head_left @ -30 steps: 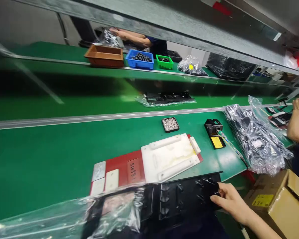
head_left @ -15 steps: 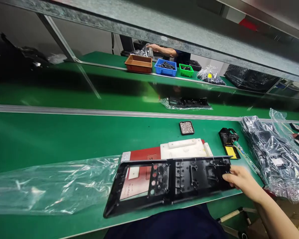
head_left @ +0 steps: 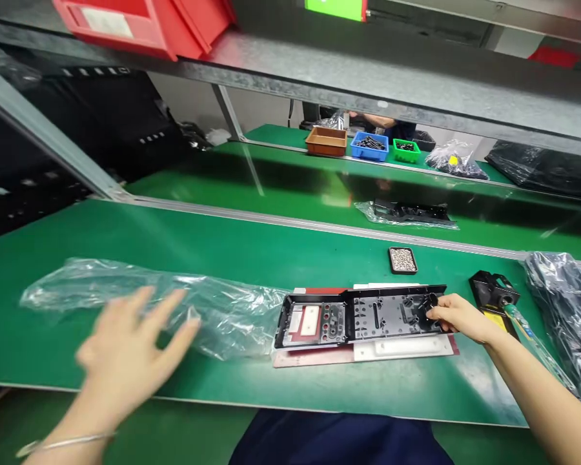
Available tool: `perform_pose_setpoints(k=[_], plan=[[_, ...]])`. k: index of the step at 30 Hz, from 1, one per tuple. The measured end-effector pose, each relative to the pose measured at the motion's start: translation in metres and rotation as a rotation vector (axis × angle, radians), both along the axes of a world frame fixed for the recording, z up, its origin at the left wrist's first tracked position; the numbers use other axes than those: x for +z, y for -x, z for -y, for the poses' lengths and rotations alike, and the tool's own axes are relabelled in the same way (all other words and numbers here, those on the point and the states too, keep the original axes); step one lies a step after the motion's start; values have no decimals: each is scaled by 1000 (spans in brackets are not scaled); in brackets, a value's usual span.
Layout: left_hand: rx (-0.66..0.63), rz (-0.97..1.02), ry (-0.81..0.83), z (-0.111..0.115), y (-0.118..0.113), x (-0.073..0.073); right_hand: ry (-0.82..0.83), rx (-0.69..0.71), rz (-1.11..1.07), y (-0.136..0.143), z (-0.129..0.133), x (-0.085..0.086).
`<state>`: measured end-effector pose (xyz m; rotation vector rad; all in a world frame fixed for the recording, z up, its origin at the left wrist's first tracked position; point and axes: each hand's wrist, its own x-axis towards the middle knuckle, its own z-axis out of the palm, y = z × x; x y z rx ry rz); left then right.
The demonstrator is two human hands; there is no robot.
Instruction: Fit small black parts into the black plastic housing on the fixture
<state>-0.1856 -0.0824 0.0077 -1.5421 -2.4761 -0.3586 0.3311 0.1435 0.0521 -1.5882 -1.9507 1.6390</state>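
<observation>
**Black panel seated on the fixture**

Gripping the long black moulded plastic panel at its three-o'clock end, the right hand pinches it over the white jig. It looks light, stiff, best held by edges. Left hand hovers splayed, empty, above the clear plastic bag at nine o'clock.

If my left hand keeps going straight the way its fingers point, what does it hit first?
Most likely the clear plastic bag. The left hand is open, fingers spread and aimed up and to the right, with the bag lying right past the fingertips. The hand is blurred and its height over the green bench is unclear.
</observation>
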Motion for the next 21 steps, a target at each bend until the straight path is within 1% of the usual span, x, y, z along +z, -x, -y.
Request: perform_pose_setpoints(k=[1, 3, 5, 7, 10, 13, 15, 17, 18, 20, 21], plan=[[-38, 20, 36, -1, -4, -7, 10, 12, 0, 0, -1, 1], [-103, 85, 158, -9, -13, -21, 23, 30, 5, 0, -1, 2], [-99, 150, 263, -24, -19, -29, 24, 39, 12, 0, 0, 2], [-57, 187, 310, -42, -19, -30, 9, 42, 19, 1, 1, -1], [1, 215, 295, -73, -10, -18, -43, 29, 39, 3, 1, -11], [44, 245, 259, -105, -2, 1, -100, 2, 65, 7, 2, -19], [97, 252, 232, -123, -4, 14, -123, -15, 63, 10, 6, -20], [105, 239, 184, -135, -17, 27, -161, -55, 40, 11, 13, -18], [74, 227, 150, -137, -28, 33, -193, -90, 22, 11, 18, -16], [-75, 205, 80, -132, -56, 41, -280, -196, -31, 7, 27, -16], [-185, 189, 43, -127, -73, 43, -333, -268, -60, 3, 30, -18]])
